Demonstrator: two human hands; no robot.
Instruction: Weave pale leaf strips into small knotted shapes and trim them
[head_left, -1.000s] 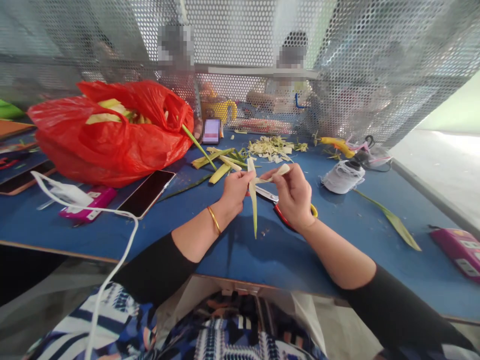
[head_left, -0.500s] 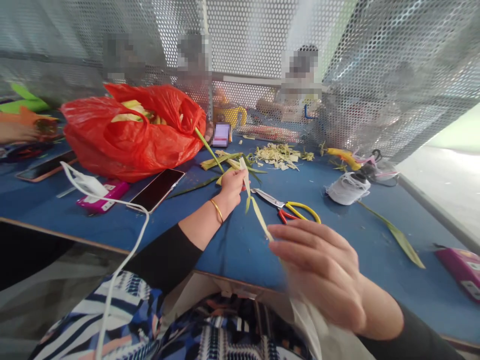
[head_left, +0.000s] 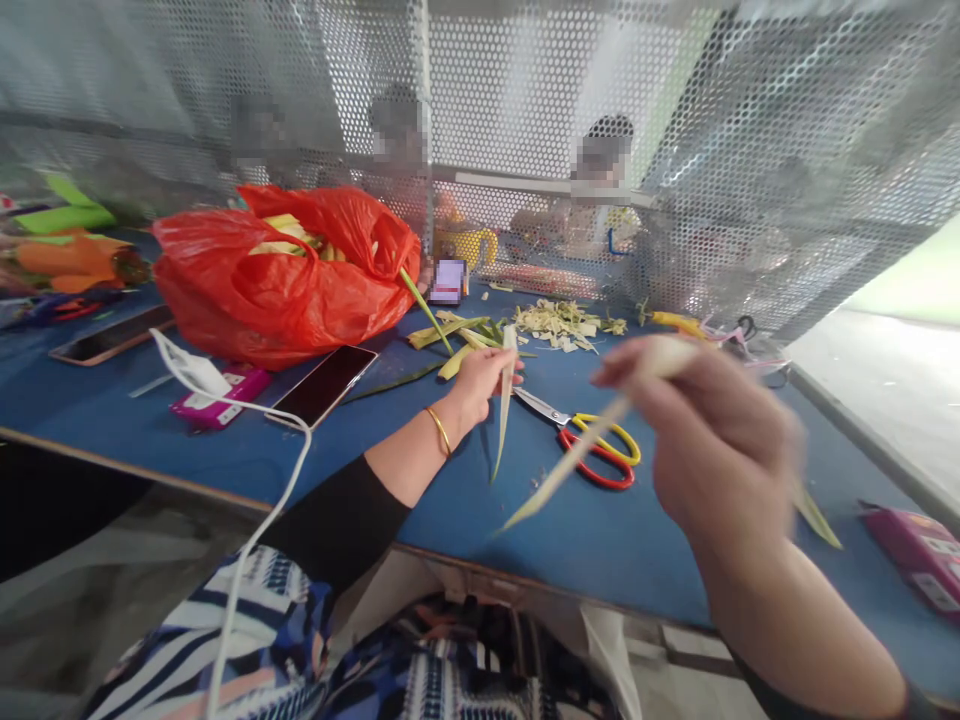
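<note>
My left hand point(head_left: 484, 382), with a gold bangle at the wrist, is closed on a pale leaf strip point(head_left: 505, 405) that hangs down over the blue table. My right hand point(head_left: 697, 430) is raised to the right, blurred, its fingers closed on a second pale strip point(head_left: 559, 478) that slants down to the left. Between the hands lie scissors point(head_left: 600, 450) with red and yellow handles, blades toward my left hand. Green and pale leaf pieces point(head_left: 450, 330) lie just beyond the left hand. A heap of leaf scraps point(head_left: 559, 322) sits behind them.
A red plastic bag point(head_left: 277, 290) full of leaf material stands at the left. A dark phone point(head_left: 326, 385), a magenta box point(head_left: 225, 398) and a white cable point(head_left: 292, 480) are near it. Another magenta box point(head_left: 919, 550) lies far right. A perforated metal screen point(head_left: 517, 90) bounds the back.
The two strips, joined or overlapping earlier, are now apart. My right hand has risen with one strip and hides the white thread spool. The scissors' red handle now shows fully.
</note>
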